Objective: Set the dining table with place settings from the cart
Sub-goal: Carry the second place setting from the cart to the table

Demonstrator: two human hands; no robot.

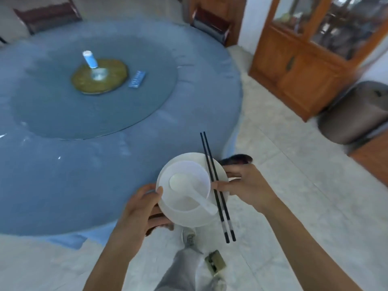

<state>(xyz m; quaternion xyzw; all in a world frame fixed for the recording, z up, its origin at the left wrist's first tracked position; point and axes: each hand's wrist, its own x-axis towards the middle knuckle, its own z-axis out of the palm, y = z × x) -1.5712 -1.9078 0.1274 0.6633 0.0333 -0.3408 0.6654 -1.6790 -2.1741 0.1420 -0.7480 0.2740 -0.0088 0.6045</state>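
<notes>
Hands carry one complete place setting at the near right rim of the round desk (63, 185), which is covered in blue cloth. The left hand (142, 204) grips the left edge of a white plate (189, 220), thumb hooked over the rim and fingers curled beneath. The right hand (247, 185) holds the plate's right edge, its fingers pressing a pair of black chopsticks (221, 215) against it. The chopsticks lie side by side across the plate's right side, both ends jutting well past it. A white bowl (189, 169) sits on the plate, with a white spoon (182, 182) resting inside, its handle leaning over the bowl's near right rim. The setting is held in the air, partly over the desk's edge and partly over the tiled floor (273, 206).

A glass turntable (126, 114) lies on the desk, carrying a blue-and-white cylinder (90, 59) at its centre and a blue packet (137, 79) beside it. A wooden cabinet (304, 66) stands to the right.
</notes>
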